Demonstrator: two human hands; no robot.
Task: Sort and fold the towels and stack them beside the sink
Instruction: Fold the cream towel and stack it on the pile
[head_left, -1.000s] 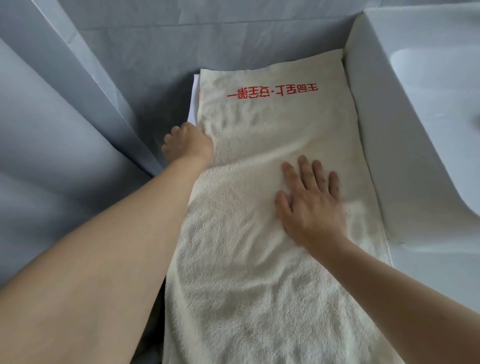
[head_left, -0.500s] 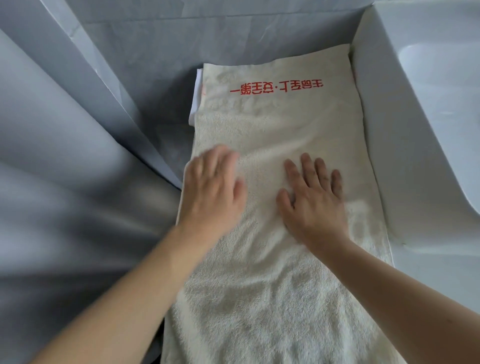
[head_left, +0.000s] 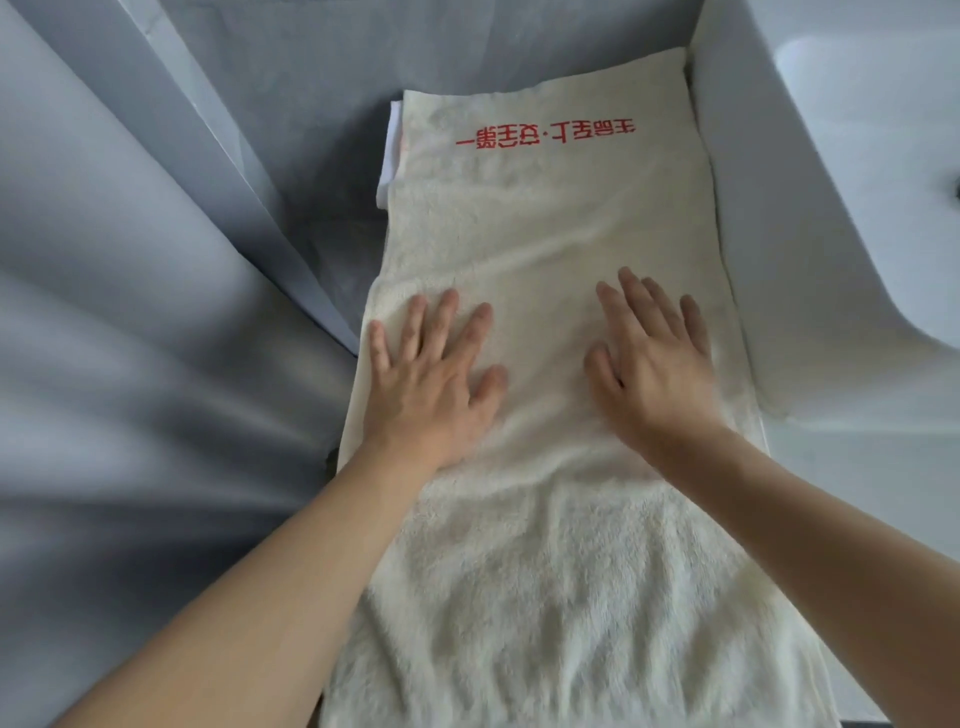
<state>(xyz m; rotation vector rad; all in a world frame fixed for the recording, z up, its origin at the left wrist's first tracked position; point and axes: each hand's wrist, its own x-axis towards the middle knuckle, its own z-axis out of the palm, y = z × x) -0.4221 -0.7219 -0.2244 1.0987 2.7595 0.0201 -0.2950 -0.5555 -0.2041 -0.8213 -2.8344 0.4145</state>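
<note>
My left hand (head_left: 434, 387) and right hand (head_left: 652, 374) press flat, fingers spread, on the cream towel (head_left: 545, 545). They lie apart, holding nothing, left of the sink (head_left: 831, 260).

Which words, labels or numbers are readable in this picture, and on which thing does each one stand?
One text only: a single line of red Chinese characters with a dot in the middle, printed near the far end of the cream towel. It appears upside down from this view and is blurred, so I cannot quote it reliably.
Nothing readable shows on the white sink or on the grey wall.
</note>
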